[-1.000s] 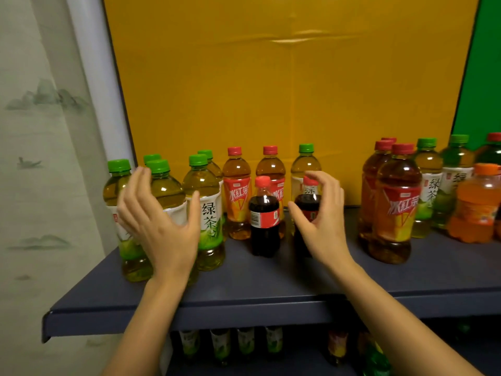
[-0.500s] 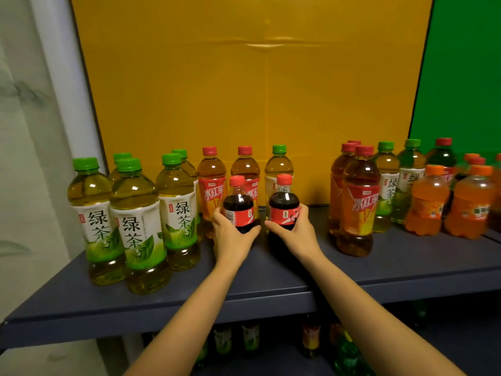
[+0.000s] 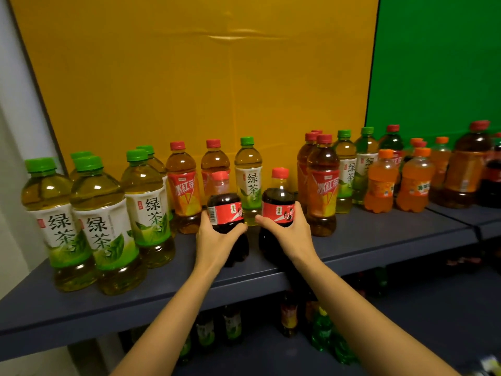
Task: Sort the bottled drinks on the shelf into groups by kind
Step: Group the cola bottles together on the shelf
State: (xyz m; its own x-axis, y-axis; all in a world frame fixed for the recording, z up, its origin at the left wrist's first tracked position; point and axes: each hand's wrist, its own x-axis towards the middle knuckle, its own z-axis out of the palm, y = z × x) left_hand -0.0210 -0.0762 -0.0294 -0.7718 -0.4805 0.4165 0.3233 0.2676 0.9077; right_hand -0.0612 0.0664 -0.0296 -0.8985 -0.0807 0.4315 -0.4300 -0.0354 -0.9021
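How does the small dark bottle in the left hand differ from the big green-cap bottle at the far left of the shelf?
The cola bottle is short, while the green tea bottle is much taller. The cola bottle has a red cap and dark liquid; the green tea bottle has a green cap and pale yellow liquid. The left hand grips the cola bottle; nothing touches the green tea bottle. Both are upright, capped, clear bottles.

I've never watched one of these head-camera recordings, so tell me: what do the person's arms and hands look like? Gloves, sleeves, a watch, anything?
Nothing is worn. The left hand and the right hand are both bare, without gloves, and no rings or wristbands show. Both forearms are bare right down to the bottom edge of the picture, so no sleeve comes into view. No cables, straps or markers are attached to either arm.
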